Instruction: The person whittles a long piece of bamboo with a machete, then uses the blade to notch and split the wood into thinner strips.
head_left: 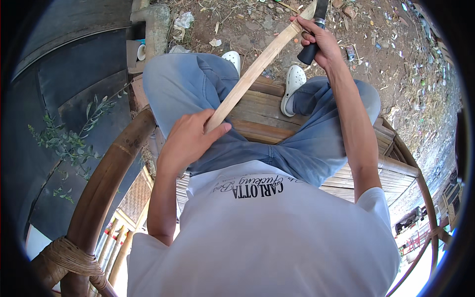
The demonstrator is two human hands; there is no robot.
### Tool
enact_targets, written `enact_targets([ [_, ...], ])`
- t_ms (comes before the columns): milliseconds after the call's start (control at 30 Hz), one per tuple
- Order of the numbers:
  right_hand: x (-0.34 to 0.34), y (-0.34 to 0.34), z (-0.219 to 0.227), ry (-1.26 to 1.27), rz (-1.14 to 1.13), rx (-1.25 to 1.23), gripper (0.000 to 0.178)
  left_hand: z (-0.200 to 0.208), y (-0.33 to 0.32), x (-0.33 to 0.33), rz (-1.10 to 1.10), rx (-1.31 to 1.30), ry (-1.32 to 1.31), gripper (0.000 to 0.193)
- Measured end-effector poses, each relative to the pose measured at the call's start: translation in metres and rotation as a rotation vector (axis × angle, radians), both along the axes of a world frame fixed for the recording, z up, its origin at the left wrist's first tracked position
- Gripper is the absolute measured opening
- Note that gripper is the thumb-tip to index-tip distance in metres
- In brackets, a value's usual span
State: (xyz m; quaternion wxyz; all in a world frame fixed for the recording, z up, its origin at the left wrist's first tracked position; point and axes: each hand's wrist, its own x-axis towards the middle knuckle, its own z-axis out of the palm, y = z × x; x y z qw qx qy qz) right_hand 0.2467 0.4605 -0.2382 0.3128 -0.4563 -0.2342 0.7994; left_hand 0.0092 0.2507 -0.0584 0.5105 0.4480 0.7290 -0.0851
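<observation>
A long pale bamboo strip (260, 67) slants across my lap, from near my left thigh up to the far side beyond my knees. My left hand (184, 141) is closed round its near end, with the thumb on one side and the fingers on the other. In my closed right hand (326, 45) is a knife (308, 53) with a black handle and a metal collar. Its dark blade points away from me and leaves the picture at the top, beside the strip's far end. My right thumb and fingers also touch the strip near a ridge.
I sit on a bamboo bench (264, 106) with a curved bamboo armrest (106, 183) at my left. White clogs (295, 81) are on my feet. Littered dirt ground (386, 64) lies ahead and to the right. A leafy plant (74, 138) grows by dark panels (94, 89) at left.
</observation>
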Motion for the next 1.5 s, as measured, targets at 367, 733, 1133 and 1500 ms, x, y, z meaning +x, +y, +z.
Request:
enact_targets([
  [367,-0.002,-0.085,0.069,-0.927,0.559,0.63,0.027,-0.028,-0.037,0.022,0.306,0.328,-0.057,0.026],
  [733,-0.019,-0.126,0.066,-1.033,0.963,0.716,0.028,-0.042,-0.046,0.031,0.195,0.415,0.163,0.026],
  [1133,-0.026,-0.117,0.058,-0.981,1.099,0.823,0.029,-0.047,-0.045,0.031,0.13,0.44,0.21,0.027],
  [1500,-0.023,-0.11,0.057,-1.027,0.927,0.726,0.028,-0.045,-0.046,0.032,0.203,0.431,0.191,0.026],
])
